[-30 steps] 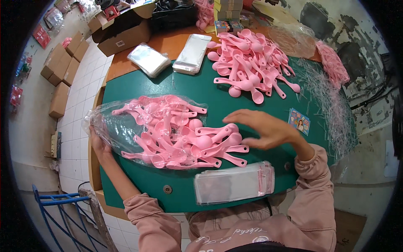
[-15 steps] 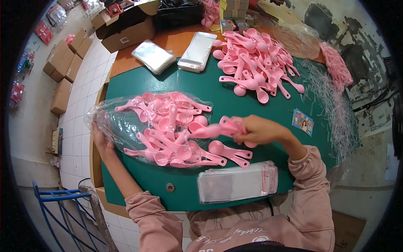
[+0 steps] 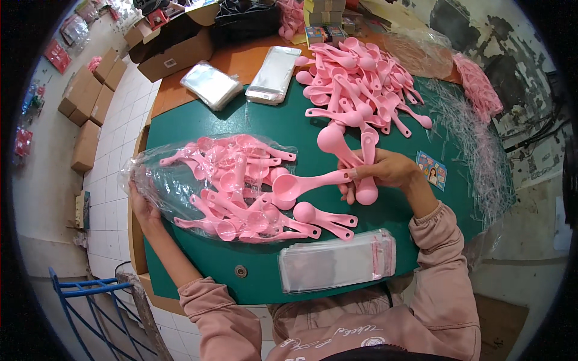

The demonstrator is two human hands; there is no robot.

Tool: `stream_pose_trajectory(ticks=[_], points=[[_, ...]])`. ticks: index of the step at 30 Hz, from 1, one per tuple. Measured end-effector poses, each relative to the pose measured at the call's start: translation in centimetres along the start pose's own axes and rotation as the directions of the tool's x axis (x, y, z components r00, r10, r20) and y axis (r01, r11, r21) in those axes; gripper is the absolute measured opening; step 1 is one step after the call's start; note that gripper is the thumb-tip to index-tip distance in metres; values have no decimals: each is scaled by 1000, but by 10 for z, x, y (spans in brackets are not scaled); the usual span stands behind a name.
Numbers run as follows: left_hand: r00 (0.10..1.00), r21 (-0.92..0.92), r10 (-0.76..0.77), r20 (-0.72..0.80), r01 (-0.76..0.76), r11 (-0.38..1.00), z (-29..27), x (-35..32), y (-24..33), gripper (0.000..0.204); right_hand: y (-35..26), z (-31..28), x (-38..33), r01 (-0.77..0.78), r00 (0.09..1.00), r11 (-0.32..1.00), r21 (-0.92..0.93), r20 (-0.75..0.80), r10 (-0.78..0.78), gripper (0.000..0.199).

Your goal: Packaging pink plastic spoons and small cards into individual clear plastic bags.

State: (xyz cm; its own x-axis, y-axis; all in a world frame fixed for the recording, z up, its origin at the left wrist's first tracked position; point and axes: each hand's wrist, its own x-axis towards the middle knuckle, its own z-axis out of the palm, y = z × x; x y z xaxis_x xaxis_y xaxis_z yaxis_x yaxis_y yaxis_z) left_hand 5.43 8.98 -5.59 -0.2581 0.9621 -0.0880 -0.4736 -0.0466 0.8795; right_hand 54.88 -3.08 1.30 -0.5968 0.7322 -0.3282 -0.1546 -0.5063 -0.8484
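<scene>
At the left, my left hand grips the closed end of a large clear plastic bag; its fingers show partly through the film. Pink plastic measuring spoons fill the bag and spill toward its right side. My right hand is closed on the handles of several pink measuring spoons, their bowls fanned out left, up and down above the green mat. Just below, a few loose spoons lie by the bag's lower right. A big heap of pink spoons rests beyond my right hand.
Clear flat bags are stacked near the front edge, with more stacks at the back. Printed cards and a small metal disc lie on the green mat. Shredded plastic strands cover the right side. An open carton stands back left.
My right hand has moved up and right, away from the bag, and the spoons in it have fanned apart. The left hand stays on the bag; the view has shifted slightly.
</scene>
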Motion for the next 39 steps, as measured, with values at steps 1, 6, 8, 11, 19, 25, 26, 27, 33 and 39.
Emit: stream_pose_trajectory(ticks=[1, 6, 8, 11, 19, 25, 26, 27, 33, 39], points=[[1000, 2, 0, 2, 0, 1000, -1, 0, -1, 42, 0, 0, 1, 13, 1000, 1000, 15, 3, -13, 26], [998, 7, 10, -60, -10, 1000, 10, -5, -2, 42, -8, -4, -5, 69, 997, 997, 40, -48, -67, 29], [997, 7, 14, -75, -14, 1000, 7, -5, -2, 42, -14, -13, -1, 143, 986, 990, 9, -87, -141, 36], [996, 11, 20, -82, -19, 1000, 7, -8, 1, 41, -55, -19, -1, 261, 945, 953, -151, -163, -285, 33], [999, -4, 5, -51, -5, 1000, 9, -2, -6, 43, -119, -142, 10, -193, 666, 470, -861, -467, -582, 43], [999, -19, -3, -50, 2, 1000, -5, 1, -5, 40, -76, -52, 17, -428, 550, -43, -903, -222, -805, 42], [997, -9, 12, -80, -12, 1000, 0, 1, -6, 41, -65, -37, 20, -280, 619, -89, -956, -109, -778, 40], [997, -10, 6, -79, -7, 1000, 1, 1, -5, 41, -55, -22, 25, -284, 621, -88, -955, -114, -776, 40], [1000, -29, -17, -25, 16, 999, 4, -2, -5, 45, 7, 71, 37, 196, 945, -32, -980, 198, -259, 37], [1000, -7, 17, 26, -17, 1000, 9, -5, -4, 43, 32, 75, 32, -3, 990, 35, -999, -8, -142, 35]])
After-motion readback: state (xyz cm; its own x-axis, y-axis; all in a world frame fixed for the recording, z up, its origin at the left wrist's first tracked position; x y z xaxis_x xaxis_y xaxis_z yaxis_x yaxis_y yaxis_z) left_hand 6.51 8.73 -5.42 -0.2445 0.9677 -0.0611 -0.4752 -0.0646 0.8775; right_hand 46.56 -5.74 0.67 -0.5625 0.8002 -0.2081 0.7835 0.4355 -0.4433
